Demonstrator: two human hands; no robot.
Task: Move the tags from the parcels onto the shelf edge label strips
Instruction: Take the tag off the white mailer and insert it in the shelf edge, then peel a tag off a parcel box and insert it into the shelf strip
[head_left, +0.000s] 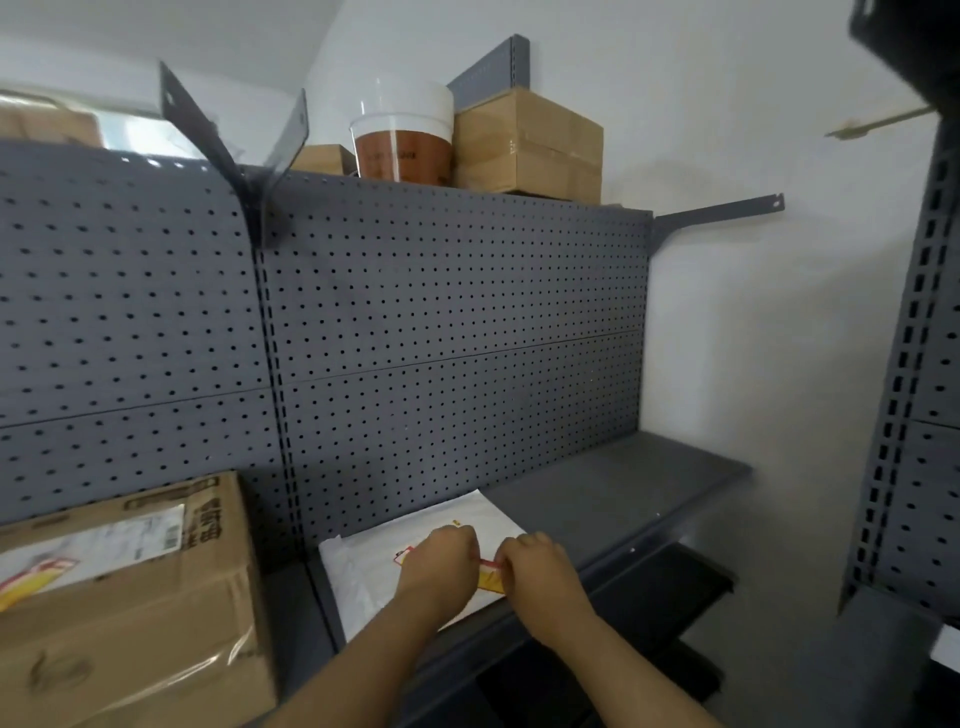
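A white soft parcel (363, 566) lies flat on the grey shelf (623, 493), against the perforated back panel. A red and yellow tag (490, 574) sits on the parcel's near right part. My left hand (441, 558) and my right hand (535, 566) are side by side over the tag, fingers curled, both pinching it at its top edge. Much of the tag is hidden under my hands. The shelf's front edge (639, 545) runs just right of my right hand.
A large brown carton (130, 613) with a shipping label and another red and yellow tag (36, 574) stands on the left shelf. Cartons (527, 145) and a white tub (400, 135) sit on top. Another grey rack (914, 364) rises at the right.
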